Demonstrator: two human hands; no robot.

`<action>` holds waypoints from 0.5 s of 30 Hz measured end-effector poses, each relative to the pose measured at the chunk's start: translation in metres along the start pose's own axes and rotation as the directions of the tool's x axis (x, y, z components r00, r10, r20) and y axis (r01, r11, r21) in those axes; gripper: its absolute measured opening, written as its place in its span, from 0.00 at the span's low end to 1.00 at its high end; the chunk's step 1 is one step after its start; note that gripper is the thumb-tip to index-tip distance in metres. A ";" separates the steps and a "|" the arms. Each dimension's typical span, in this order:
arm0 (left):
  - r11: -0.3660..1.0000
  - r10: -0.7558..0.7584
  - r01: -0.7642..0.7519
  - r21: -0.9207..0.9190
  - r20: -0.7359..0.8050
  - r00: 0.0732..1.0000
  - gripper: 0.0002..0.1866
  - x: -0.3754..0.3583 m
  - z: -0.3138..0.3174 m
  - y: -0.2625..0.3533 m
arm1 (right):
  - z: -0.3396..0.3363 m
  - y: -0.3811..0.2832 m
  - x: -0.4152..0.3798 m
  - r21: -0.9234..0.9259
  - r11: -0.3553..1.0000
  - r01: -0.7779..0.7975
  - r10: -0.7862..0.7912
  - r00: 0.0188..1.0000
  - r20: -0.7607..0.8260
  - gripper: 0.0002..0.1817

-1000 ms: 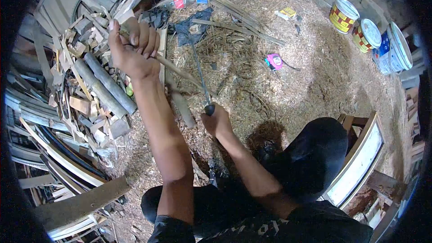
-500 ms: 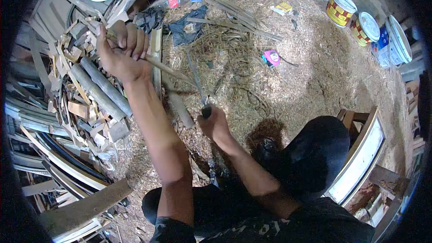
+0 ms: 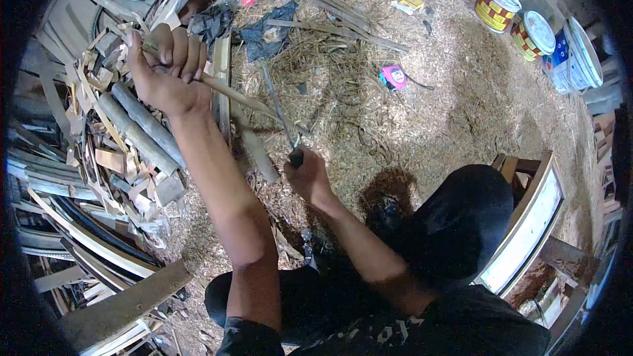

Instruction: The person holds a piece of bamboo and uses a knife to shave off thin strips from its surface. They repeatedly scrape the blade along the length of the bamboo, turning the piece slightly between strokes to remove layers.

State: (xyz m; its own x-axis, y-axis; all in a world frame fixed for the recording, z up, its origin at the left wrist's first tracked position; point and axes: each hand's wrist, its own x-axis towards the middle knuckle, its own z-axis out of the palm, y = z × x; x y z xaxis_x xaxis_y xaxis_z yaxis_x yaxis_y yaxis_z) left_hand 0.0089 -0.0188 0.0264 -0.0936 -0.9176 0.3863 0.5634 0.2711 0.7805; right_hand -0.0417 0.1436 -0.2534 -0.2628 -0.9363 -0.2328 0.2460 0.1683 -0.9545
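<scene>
Up at the left, my left hand (image 3: 170, 72) is closed around a long, thin wooden stick (image 3: 234, 94). The stick slants down to the right across the middle of the view. My right hand (image 3: 308, 177) grips the dark handle of a long-bladed knife (image 3: 279, 103). Its narrow blade points up and slightly left, and it crosses the stick close to the stick's lower end. Below both hands lies a floor covered in wood shavings.
Wood offcuts (image 3: 112, 160) and two round logs (image 3: 137, 132) are heaped at the left. A pink tape measure (image 3: 393, 78) lies on the shavings. Paint buckets (image 3: 498, 6) stand at the upper right. A wooden frame with a white panel (image 3: 521, 240) is beside my knee.
The whole view has shifted slightly, so hands and floor objects appear a little further left and up. Both hands keep their grips, and the knife blade still crosses the stick.
</scene>
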 end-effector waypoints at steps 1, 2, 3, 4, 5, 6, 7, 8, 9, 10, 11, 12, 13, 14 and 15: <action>1.000 0.008 -0.008 0.009 0.016 1.000 0.26 0.000 -0.002 0.001 | -0.004 0.011 0.002 -0.228 0.972 0.050 -0.064 0.996 -0.057 0.10; 1.000 0.022 -0.023 0.015 0.033 0.999 0.26 0.001 -0.002 0.002 | -0.009 0.013 0.006 -0.449 0.889 0.088 -0.145 0.985 -0.094 0.09; 1.000 0.023 -0.024 0.013 0.036 0.999 0.26 -0.001 -0.002 0.003 | -0.021 0.014 0.010 -0.522 0.852 -0.039 0.039 0.999 -0.011 0.08; 1.000 0.014 -0.014 -0.002 0.045 0.999 0.26 -0.003 -0.001 0.004 | -0.020 0.016 0.012 -0.522 0.852 -0.034 0.029 0.999 -0.017 0.08; 1.000 0.008 -0.007 -0.019 0.054 0.999 0.26 -0.002 0.000 0.004 | -0.016 0.011 0.013 -0.518 0.855 -0.032 0.005 0.999 -0.054 0.08; 1.000 0.009 -0.008 -0.025 0.050 0.999 0.26 -0.002 0.000 0.003 | -0.015 0.009 0.009 -0.517 0.855 -0.038 -0.008 0.996 -0.086 0.08; 1.000 0.008 -0.008 -0.003 0.018 1.000 0.26 -0.002 0.000 0.002 | -0.014 0.007 0.007 -0.582 0.811 -0.053 0.006 0.997 -0.082 0.11; 1.000 0.012 -0.012 0.020 -0.009 1.000 0.26 0.002 0.000 0.001 | -0.012 -0.006 0.008 -0.582 0.812 -0.048 0.000 0.997 -0.081 0.11; 1.000 0.008 -0.008 0.023 -0.012 1.000 0.26 0.004 -0.001 0.001 | -0.009 -0.027 0.001 -0.496 0.868 -0.037 -0.005 0.996 -0.085 0.10; 1.000 0.012 -0.012 0.025 0.003 1.000 0.26 0.005 -0.002 0.000 | -0.007 -0.036 -0.006 -0.405 0.914 -0.031 -0.004 0.996 -0.087 0.09; 1.000 0.015 -0.016 0.027 0.018 1.000 0.26 0.005 -0.003 0.000 | -0.003 0.012 0.002 -0.312 0.940 0.138 -0.177 0.979 -0.099 0.10; 0.999 0.009 -0.010 0.033 0.014 1.000 0.26 0.003 -0.004 -0.001 | -0.009 0.033 0.005 -0.309 0.942 0.131 -0.168 0.981 -0.098 0.10; 1.000 0.018 -0.018 0.020 0.034 0.999 0.25 0.002 -0.003 -0.001 | -0.020 0.046 0.009 -0.474 0.877 0.080 -0.124 0.990 -0.062 0.12; 1.000 0.029 -0.029 0.002 0.057 0.998 0.25 0.002 -0.001 -0.001 | -0.030 0.048 0.011 -0.626 0.779 0.039 -0.078 0.996 -0.036 0.14; 1.000 0.007 -0.005 -0.030 0.080 0.997 0.25 0.001 -0.001 0.000 | -0.038 0.049 0.012 -0.623 0.760 -0.184 0.155 0.983 -0.101 0.16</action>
State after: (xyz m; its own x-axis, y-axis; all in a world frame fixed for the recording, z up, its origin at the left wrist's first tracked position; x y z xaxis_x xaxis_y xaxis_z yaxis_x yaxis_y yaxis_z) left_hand 0.0097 -0.0197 0.0262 -0.1551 -0.8893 0.4302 0.5881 0.2668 0.7635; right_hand -0.0687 0.1523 -0.3099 -0.3143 -0.8630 -0.3955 -0.3465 0.4921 -0.7986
